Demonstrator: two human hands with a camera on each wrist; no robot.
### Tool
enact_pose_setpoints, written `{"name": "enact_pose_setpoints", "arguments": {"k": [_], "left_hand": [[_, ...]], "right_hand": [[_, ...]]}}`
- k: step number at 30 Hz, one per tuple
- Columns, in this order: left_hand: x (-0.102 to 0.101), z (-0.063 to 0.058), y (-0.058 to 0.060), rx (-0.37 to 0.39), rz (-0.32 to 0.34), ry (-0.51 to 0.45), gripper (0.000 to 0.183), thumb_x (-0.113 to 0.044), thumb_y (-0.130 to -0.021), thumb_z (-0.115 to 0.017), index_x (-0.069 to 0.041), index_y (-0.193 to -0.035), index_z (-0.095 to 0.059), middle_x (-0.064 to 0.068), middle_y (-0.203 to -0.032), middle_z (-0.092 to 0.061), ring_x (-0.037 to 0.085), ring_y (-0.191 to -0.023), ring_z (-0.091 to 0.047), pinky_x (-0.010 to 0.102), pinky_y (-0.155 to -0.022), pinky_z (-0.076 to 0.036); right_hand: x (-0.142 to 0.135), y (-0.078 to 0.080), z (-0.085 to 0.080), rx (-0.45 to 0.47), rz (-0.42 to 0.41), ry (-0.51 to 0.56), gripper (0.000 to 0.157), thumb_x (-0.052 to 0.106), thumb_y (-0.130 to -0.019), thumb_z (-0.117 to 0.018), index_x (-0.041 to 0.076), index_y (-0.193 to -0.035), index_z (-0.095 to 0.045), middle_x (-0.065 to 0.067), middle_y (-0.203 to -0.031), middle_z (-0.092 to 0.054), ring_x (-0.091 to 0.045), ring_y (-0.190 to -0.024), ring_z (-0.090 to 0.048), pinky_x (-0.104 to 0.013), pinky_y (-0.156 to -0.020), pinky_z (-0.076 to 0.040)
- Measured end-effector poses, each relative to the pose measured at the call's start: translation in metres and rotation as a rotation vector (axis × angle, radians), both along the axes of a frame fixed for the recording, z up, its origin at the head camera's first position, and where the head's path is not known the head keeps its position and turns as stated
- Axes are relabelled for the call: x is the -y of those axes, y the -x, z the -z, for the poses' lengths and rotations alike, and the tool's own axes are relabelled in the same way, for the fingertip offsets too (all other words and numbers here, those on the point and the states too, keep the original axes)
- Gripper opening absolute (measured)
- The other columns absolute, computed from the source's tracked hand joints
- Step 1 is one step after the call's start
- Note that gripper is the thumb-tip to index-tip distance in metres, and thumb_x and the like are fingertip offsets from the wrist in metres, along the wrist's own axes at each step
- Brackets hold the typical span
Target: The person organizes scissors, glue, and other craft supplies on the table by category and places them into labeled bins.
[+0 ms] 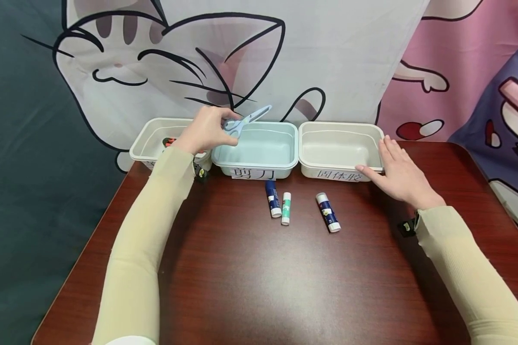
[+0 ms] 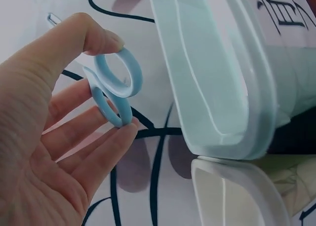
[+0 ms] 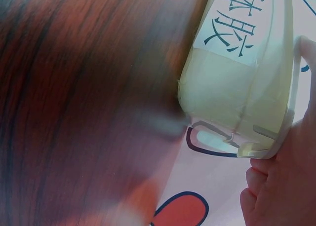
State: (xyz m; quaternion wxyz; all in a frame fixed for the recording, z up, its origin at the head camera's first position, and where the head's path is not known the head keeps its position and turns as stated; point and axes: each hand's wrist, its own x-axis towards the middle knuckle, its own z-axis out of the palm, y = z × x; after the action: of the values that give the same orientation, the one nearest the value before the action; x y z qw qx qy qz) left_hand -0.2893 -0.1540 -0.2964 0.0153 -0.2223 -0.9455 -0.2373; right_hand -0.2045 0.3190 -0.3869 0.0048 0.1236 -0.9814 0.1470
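Observation:
My left hand (image 1: 205,132) pinches light-blue scissors (image 1: 243,123) by the handle loops, above the pale blue bin (image 1: 259,153). In the left wrist view, thumb and fingertips grip the loops (image 2: 133,75) of the handles; the blades are mostly hidden behind the hand. At the right end of the right-hand cream bin (image 1: 341,146), my right hand (image 1: 399,175) rests with straight fingers along the rim and the thumb across the front corner. The right wrist view shows that bin's outer wall (image 3: 222,88) beside the partly visible hand.
A left-hand cream bin (image 1: 148,139) contains a red-and-black item (image 1: 169,142), partly covered by the left hand. On the brown table (image 1: 285,282) lie a blue glue stick (image 1: 273,199), a green one (image 1: 286,209) and another blue one (image 1: 328,213). A printed curtain (image 1: 349,57) hangs behind.

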Motion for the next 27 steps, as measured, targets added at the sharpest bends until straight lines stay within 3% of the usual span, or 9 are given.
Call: {"name": "enact_pose_setpoints", "arguments": {"k": [7,11,15,21,24,27], "left_hand": [[-0.002,0.019,0.01,0.07,-0.006,0.054,0.058,-0.019,-0.073,-0.078,-0.009,-0.129,-0.069,0.01,-0.111,-0.067,0.027,-0.093,-0.051,0.038,-0.078,-0.044],[-0.008,0.033,0.013,0.118,0.022,0.091,0.058,-0.019,-0.072,-0.079,-0.009,-0.129,-0.068,0.011,-0.121,-0.065,0.027,-0.098,-0.052,0.039,-0.085,-0.046],[-0.016,0.044,0.015,0.119,0.055,0.133,0.058,-0.019,-0.072,-0.079,-0.007,-0.128,-0.069,0.012,-0.123,-0.066,0.026,-0.102,-0.055,0.04,-0.093,-0.046],[-0.027,0.047,0.015,0.106,0.072,0.153,0.058,-0.017,-0.071,-0.08,-0.004,-0.127,-0.069,0.012,-0.126,-0.066,0.024,-0.108,-0.055,0.039,-0.099,-0.045],[-0.03,0.047,0.014,0.109,0.075,0.168,0.066,-0.016,-0.073,-0.08,-0.002,-0.135,-0.064,0.014,-0.132,-0.063,0.026,-0.105,-0.056,0.04,-0.1,-0.045],[-0.031,0.047,0.013,0.119,0.066,0.193,0.075,-0.018,-0.076,-0.08,-0.001,-0.144,-0.055,0.015,-0.142,-0.057,0.03,-0.118,-0.055,0.041,-0.107,-0.041]], "right_hand": [[0.0,0.0,0.0,0.003,0.001,0.001,0.099,0.064,-0.101,-0.044,-0.008,-0.158,-0.006,-0.023,-0.166,0.005,-0.033,-0.153,0.006,-0.046,-0.121,0.003],[0.0,-0.001,0.0,0.001,0.002,0.001,0.099,0.064,-0.101,-0.044,-0.008,-0.158,-0.006,-0.023,-0.166,0.005,-0.034,-0.153,0.006,-0.046,-0.121,0.003],[0.0,-0.001,0.001,-0.001,0.0,0.003,0.099,0.063,-0.101,-0.045,-0.008,-0.158,-0.006,-0.023,-0.166,0.004,-0.034,-0.153,0.006,-0.046,-0.121,0.003],[0.0,0.0,0.001,-0.009,-0.004,0.004,0.099,0.063,-0.101,-0.045,-0.009,-0.158,-0.007,-0.025,-0.166,0.003,-0.034,-0.153,0.005,-0.046,-0.122,0.002],[-0.001,0.0,0.001,-0.011,-0.006,0.003,0.099,0.062,-0.101,-0.045,-0.01,-0.158,-0.008,-0.025,-0.166,0.003,-0.034,-0.153,0.004,-0.047,-0.122,0.001],[-0.001,0.0,0.001,-0.007,-0.005,0.004,0.099,0.063,-0.101,-0.045,-0.009,-0.158,-0.008,-0.025,-0.166,0.003,-0.034,-0.153,0.005,-0.046,-0.122,0.002]]}}
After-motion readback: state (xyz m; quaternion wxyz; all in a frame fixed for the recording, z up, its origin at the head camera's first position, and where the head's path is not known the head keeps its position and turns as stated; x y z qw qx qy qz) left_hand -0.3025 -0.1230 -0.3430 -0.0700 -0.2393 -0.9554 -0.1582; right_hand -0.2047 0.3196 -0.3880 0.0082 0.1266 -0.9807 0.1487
